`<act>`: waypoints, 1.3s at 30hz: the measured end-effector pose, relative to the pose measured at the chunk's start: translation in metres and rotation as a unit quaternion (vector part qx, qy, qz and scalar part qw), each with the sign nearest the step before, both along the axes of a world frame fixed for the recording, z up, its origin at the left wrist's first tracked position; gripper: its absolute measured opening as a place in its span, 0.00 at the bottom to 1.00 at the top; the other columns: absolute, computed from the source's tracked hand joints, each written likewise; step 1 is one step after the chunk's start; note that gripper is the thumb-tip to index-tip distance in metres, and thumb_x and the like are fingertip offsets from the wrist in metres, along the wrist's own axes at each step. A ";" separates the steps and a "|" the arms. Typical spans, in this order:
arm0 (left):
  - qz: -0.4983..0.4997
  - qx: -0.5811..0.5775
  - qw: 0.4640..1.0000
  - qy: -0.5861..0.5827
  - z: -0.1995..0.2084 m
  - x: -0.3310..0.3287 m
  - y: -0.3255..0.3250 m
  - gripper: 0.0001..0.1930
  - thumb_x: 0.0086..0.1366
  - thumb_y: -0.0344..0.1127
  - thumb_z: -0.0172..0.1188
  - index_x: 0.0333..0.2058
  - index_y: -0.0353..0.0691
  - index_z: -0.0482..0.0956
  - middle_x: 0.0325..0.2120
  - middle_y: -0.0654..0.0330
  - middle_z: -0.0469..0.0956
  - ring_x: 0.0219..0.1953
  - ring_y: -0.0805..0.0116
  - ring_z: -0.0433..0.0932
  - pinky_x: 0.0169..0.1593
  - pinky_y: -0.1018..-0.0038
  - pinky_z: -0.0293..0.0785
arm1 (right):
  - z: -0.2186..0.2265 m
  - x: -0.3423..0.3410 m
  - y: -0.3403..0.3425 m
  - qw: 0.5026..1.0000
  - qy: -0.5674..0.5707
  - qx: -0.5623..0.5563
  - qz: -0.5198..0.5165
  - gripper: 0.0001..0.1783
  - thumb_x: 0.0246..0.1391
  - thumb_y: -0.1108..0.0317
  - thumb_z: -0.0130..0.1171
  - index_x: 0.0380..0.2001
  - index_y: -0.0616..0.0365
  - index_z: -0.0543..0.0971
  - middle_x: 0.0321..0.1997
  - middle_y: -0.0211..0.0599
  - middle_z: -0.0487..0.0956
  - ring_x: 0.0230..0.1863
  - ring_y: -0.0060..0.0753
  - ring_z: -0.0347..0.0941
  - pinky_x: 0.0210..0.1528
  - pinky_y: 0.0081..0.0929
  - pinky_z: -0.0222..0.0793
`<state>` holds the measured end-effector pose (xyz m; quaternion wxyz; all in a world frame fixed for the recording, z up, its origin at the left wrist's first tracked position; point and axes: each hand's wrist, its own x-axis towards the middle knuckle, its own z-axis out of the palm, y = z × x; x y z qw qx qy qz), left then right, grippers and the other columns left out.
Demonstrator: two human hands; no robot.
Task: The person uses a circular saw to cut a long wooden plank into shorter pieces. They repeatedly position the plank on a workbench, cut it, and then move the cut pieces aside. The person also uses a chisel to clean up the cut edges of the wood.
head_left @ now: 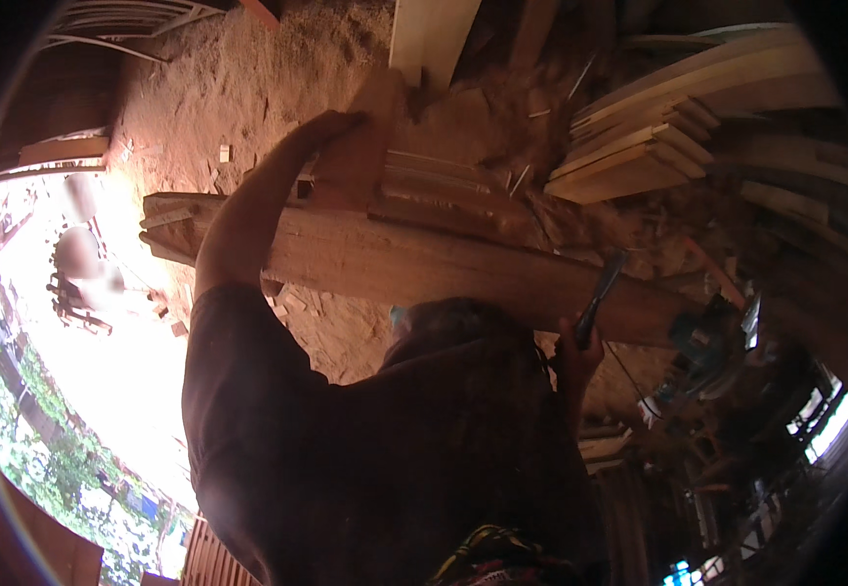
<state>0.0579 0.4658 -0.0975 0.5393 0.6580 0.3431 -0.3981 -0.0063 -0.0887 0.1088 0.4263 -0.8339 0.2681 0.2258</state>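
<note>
My left arm reaches forward over a long, thick timber beam (424,256). At its end my left hand (334,125) is closed on the edge of a reddish wooden board (365,161), which stands beyond the beam; the fingertips are hard to see. To the right, close to the beam's near side, my right hand (578,359) wraps round the handle of a dark hand tool (598,305). Its narrow, blue-grey end points up and away over the beam. Whether that end is a blade or a hammer head cannot be told.
A teal power tool (699,342) with a cord sits at the beam's right end. Stacked pale planks (629,166) lie at the far right, and more pale boards (434,39) at the far middle. Sawdust and wood scraps cover the ground (238,88). Bright daylight enters at left.
</note>
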 end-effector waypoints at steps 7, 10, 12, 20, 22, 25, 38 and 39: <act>0.168 -0.081 0.982 -0.004 -0.032 -0.020 0.070 0.29 0.71 0.56 0.61 0.52 0.31 0.82 0.44 0.52 0.85 0.44 0.63 0.85 0.48 0.66 0.82 | -0.005 0.001 0.002 0.984 -0.042 -0.099 0.142 0.23 0.59 0.58 0.71 0.50 0.63 0.80 0.41 0.35 0.81 0.39 0.28 0.76 0.41 0.30 0.72; 0.162 -0.063 0.985 -0.014 -0.050 -0.051 0.078 0.30 0.70 0.57 0.61 0.52 0.31 0.82 0.46 0.52 0.85 0.44 0.61 0.84 0.47 0.65 0.81 | 0.002 0.000 0.010 0.984 -0.029 -0.102 0.143 0.24 0.59 0.57 0.71 0.50 0.63 0.80 0.41 0.35 0.81 0.40 0.27 0.75 0.42 0.30 0.72; 0.160 -0.020 0.987 -0.024 -0.059 -0.067 0.069 0.30 0.71 0.56 0.60 0.54 0.31 0.82 0.48 0.50 0.84 0.45 0.60 0.84 0.47 0.63 0.81 | 0.004 0.002 0.018 0.988 -0.009 -0.087 0.128 0.24 0.59 0.57 0.71 0.50 0.63 0.80 0.41 0.34 0.80 0.40 0.26 0.75 0.42 0.30 0.72; -0.182 0.185 0.954 -0.150 -0.112 -0.069 0.081 0.35 0.71 0.63 0.54 0.54 0.32 0.82 0.43 0.46 0.85 0.43 0.59 0.85 0.46 0.62 0.80 | -0.004 0.005 0.011 0.990 0.006 -0.057 0.125 0.24 0.58 0.58 0.72 0.49 0.64 0.79 0.39 0.33 0.79 0.40 0.25 0.73 0.42 0.30 0.71; -0.236 0.235 0.922 -0.198 -0.136 -0.087 0.086 0.34 0.70 0.61 0.57 0.54 0.31 0.81 0.43 0.46 0.86 0.42 0.59 0.86 0.46 0.62 0.81 | -0.006 0.010 0.011 0.989 0.007 -0.057 0.135 0.23 0.58 0.58 0.72 0.48 0.64 0.79 0.39 0.34 0.79 0.41 0.26 0.73 0.43 0.30 0.71; -0.088 0.216 0.964 -0.131 -0.134 -0.087 0.086 0.28 0.72 0.53 0.57 0.56 0.34 0.80 0.45 0.46 0.85 0.44 0.58 0.86 0.49 0.63 0.81 | -0.012 0.017 0.006 0.989 0.008 -0.060 0.135 0.23 0.57 0.59 0.72 0.47 0.65 0.79 0.39 0.34 0.79 0.43 0.28 0.74 0.45 0.31 0.71; 0.061 0.241 0.967 -0.058 -0.089 -0.070 0.096 0.31 0.73 0.51 0.62 0.65 0.34 0.71 0.48 0.53 0.84 0.46 0.68 0.83 0.49 0.70 0.80 | -0.018 0.018 -0.010 0.971 -0.018 -0.089 0.219 0.20 0.58 0.58 0.72 0.45 0.62 0.80 0.35 0.31 0.78 0.38 0.26 0.74 0.42 0.33 0.71; 0.060 0.249 0.966 -0.043 -0.092 -0.076 0.100 0.32 0.73 0.51 0.62 0.66 0.35 0.70 0.48 0.53 0.84 0.46 0.68 0.83 0.47 0.70 0.81 | -0.017 0.020 -0.007 0.977 0.009 -0.076 0.197 0.20 0.58 0.58 0.72 0.44 0.62 0.80 0.35 0.30 0.78 0.38 0.26 0.74 0.41 0.33 0.71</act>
